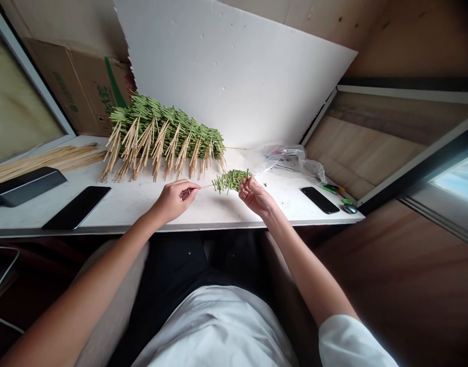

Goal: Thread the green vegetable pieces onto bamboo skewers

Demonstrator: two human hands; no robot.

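My left hand (177, 199) pinches the end of a thin wooden skewer (206, 186) that points right. Its far end reaches a small heap of cut green bean pieces (230, 181); a few pieces at the heap's left edge look threaded on it, but I cannot tell how many. My right hand (258, 198) is beside the heap, thumb and fingers closed on a green bean piece (248, 174) that stands up between them. Behind my left hand lies a large stack of bean skewers (168, 122), their bare sticks (159, 150) fanned toward me.
Bare wooden skewers (71, 159) lie at the left. A black phone (78, 207) and a dark stand-like device (27, 186) are near them. Another phone (320, 200), a clear plastic bag (295, 155) and a small grey-green object (349, 207) are on the right. A white board (234, 71) leans behind.
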